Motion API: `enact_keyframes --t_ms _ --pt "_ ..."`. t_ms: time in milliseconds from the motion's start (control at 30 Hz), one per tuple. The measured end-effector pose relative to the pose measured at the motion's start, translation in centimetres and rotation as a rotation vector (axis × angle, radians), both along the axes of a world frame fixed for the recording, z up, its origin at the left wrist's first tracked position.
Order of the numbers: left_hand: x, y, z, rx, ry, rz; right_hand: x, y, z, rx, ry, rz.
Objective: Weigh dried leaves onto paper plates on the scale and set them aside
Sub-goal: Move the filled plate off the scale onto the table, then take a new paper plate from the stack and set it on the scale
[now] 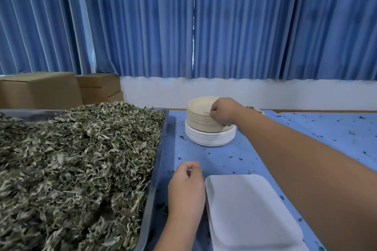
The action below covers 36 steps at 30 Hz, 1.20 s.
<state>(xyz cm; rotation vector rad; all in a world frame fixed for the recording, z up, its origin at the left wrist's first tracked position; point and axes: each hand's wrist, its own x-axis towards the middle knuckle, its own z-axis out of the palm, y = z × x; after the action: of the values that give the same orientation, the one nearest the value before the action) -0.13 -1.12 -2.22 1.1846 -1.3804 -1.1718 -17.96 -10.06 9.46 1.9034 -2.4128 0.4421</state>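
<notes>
From my end, the right hand is reached far out to the tan plates, its fingers curled down over the right rim of the top ones and pinching there. I cannot tell how many it has caught. That tan stack sits on a wider stack of white plates, both on the blue cloth, well back from me.

The left hand rests low on the cloth, fingers loosely curled with thumb near forefinger, holding nothing. It lies between the metal tray and a white slab, just beside the slab's left edge. I cannot tell if the slab is the scale.

The leaves are heaped high in the metal tray on my left, and green crumbs dot the cloth. Brown boxes stand behind the tray, under blue curtains.
</notes>
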Motion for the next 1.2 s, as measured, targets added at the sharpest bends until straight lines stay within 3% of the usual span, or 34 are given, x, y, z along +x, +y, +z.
enact_keyframes --t_ms 333,500,633,833,1033,1100,1200 --pt "-0.2 -0.3 -0.3 0.006 0.0 0.003 -1.3 0.8 0.6 -0.165 -0.362 -0.008" --pt "-0.1 -0.2 -0.1 0.004 0.003 -0.009 -1.7 1.9 1.0 -0.307 -0.42 0.016" --pt "0.1 0.3 0.2 -0.013 0.014 0.004 -1.0 5.2 0.8 -0.38 -0.466 0.075" --pt "0.7 0.8 1.5 -0.177 0.0 0.121 1.0 14.5 -2.2 -0.342 -0.759 0.283" --pt "2.4 1.1 3.6 0.27 0.448 -0.029 0.4 22.5 -5.2 -0.283 -0.987 0.377" --pt "3.0 1.5 3.7 0.304 0.466 -0.148 0.0 24.2 -5.9 -0.287 -1.035 0.392" --pt "3.5 2.0 3.7 0.3 0.346 -0.189 -0.7 25.6 -6.9 -0.291 -1.046 0.387"
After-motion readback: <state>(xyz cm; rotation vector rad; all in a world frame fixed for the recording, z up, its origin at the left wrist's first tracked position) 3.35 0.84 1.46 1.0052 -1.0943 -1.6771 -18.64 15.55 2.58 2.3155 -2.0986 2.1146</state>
